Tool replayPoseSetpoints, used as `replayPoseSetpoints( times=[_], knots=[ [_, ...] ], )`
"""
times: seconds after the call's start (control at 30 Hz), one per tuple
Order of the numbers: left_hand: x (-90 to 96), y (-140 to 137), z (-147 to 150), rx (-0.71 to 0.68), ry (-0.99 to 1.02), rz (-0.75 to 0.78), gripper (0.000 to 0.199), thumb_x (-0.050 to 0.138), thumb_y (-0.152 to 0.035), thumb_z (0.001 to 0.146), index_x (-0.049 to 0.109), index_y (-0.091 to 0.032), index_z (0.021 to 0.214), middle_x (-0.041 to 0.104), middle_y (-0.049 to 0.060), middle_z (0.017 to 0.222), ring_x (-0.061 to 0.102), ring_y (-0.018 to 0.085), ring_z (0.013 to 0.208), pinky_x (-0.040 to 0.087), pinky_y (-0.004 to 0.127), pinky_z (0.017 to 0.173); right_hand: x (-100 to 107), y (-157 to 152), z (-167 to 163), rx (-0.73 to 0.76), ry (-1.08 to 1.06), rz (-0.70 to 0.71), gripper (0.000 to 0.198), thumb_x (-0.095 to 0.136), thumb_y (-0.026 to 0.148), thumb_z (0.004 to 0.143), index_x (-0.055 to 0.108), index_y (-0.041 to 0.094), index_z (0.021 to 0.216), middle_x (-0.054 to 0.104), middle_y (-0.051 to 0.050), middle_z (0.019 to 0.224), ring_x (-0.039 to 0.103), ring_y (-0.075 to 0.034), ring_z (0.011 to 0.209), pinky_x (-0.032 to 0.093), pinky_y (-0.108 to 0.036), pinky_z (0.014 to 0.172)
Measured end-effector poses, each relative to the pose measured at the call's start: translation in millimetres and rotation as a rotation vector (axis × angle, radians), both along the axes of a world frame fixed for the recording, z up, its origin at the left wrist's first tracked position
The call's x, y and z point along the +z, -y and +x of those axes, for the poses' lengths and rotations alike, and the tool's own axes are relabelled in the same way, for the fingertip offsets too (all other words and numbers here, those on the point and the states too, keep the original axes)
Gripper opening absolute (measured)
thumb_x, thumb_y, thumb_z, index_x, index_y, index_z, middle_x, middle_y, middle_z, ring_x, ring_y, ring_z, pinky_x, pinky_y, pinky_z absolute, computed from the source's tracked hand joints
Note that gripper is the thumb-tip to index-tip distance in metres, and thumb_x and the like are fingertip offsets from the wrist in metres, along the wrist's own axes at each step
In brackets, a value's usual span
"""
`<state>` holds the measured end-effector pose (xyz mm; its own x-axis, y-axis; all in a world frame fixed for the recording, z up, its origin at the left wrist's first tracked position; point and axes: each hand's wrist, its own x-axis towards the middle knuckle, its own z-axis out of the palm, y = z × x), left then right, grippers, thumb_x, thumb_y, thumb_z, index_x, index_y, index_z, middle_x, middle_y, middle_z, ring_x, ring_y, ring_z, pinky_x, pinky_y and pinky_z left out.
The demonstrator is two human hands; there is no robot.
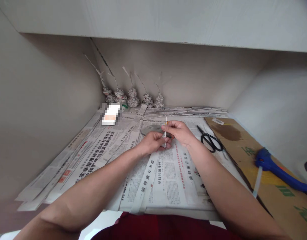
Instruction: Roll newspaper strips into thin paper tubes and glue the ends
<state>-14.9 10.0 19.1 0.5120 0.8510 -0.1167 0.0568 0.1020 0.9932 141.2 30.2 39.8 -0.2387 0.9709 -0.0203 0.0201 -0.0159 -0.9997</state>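
Note:
Over the middle of the newspaper-covered table, my left hand [155, 141] and my right hand [179, 130] meet at a thin pale paper stick [166, 119]. It stands nearly upright between my pinched fingertips, the right hand higher and the left lower. A narrow newspaper strip [146, 181] slants from below my hands toward the near table edge; whether it joins the stick I cannot tell. Just behind my fingers lies a round grey disc [151, 129], partly covered by them. Something small and orange shows beside the right fingertips, too hidden to name.
Woven paper gourd shapes [133, 97] line the back wall, near a bundle of paper sticks [188, 112]. Black scissors [211, 141] lie to the right, and a blue glue gun [275, 171] rests on cardboard [233, 143]. Newspaper strips [68, 166] cover the left; a shelf [153, 23] overhangs.

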Motion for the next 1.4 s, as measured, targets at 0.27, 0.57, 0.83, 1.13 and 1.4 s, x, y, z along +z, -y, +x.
replayPoseSetpoints(
  times=[0.27,0.57,0.83,1.13,1.4],
  knots=[
    [0.7,0.2,-0.1,-0.009,0.012,-0.01,0.036,0.066,-0.044,0.077,0.07,-0.011,0.089,0.071,0.011,0.083,0.066,0.016,0.076,0.052,0.026,0.062,1.1,0.8,0.9,0.075,0.005,-0.026,0.037,0.077,0.047,0.064,0.054,0.018,0.067,0.056,0.004,0.049,0.051,-0.01,0.038,0.04,-0.022,0.038],
    [4.0,1.3,-1.1,0.001,0.012,-0.018,0.033,0.065,-0.042,0.079,0.069,-0.01,0.088,0.071,0.011,0.083,0.066,0.018,0.083,0.055,0.031,0.071,1.7,-0.4,2.4,0.048,0.031,-0.032,0.033,0.076,0.045,0.065,0.062,0.016,0.073,0.058,0.003,0.054,0.051,-0.009,0.043,0.039,-0.021,0.041],
    [3.5,1.0,-0.3,-0.013,0.032,-0.027,0.036,0.066,-0.044,0.077,0.07,-0.01,0.087,0.07,0.01,0.08,0.066,0.018,0.082,0.055,0.031,0.071,4.2,1.2,0.7,0.072,0.007,-0.04,0.034,0.076,0.046,0.066,0.062,0.016,0.073,0.06,0.001,0.056,0.052,-0.009,0.042,0.038,-0.021,0.04],
    [2.9,1.1,-0.8,-0.013,0.025,-0.016,0.037,0.066,-0.047,0.076,0.07,-0.011,0.085,0.07,0.01,0.08,0.066,0.018,0.082,0.056,0.03,0.07,4.6,1.7,1.7,0.087,0.005,-0.041,0.035,0.076,0.046,0.066,0.061,0.016,0.072,0.061,0.001,0.056,0.051,-0.008,0.04,0.035,-0.02,0.038],
    [0.6,0.1,-1.2,-0.019,0.027,-0.015,0.041,0.067,-0.05,0.074,0.069,-0.011,0.086,0.071,0.011,0.082,0.067,0.019,0.082,0.056,0.03,0.07,3.4,1.7,3.5,0.077,-0.013,-0.038,0.035,0.077,0.045,0.064,0.062,0.015,0.074,0.063,0.0,0.058,0.052,-0.009,0.04,0.038,-0.021,0.038]
  ],
)
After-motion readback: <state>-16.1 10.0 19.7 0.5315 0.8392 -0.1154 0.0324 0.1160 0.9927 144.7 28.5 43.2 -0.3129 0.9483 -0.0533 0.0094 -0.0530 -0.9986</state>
